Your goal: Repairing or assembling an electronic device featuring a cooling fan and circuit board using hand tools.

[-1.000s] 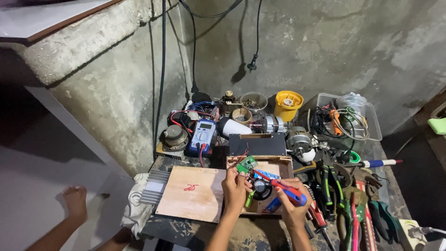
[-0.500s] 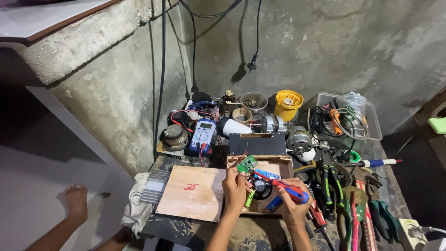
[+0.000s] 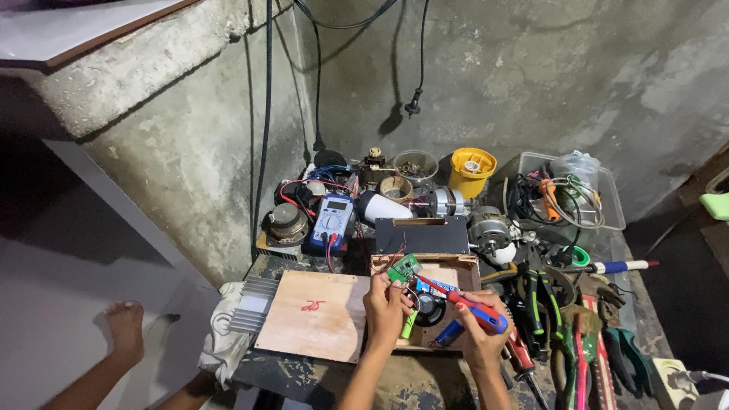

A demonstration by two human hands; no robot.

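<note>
The left hand pinches a small green circuit board above an open wooden box with a black round speaker inside. The right hand grips a red-and-blue-handled screwdriver, its tip beside the board. A square plywood sheet with a red scrawl lies left of the box; a blue multimeter and a yellow plastic tub sit behind.

A blue multimeter sits left of centre beside a round speaker. A yellow tub stands at upper centre, a clear plastic bin of cables to its right. Pliers crowd the lower right; a plywood board lies at lower centre.
</note>
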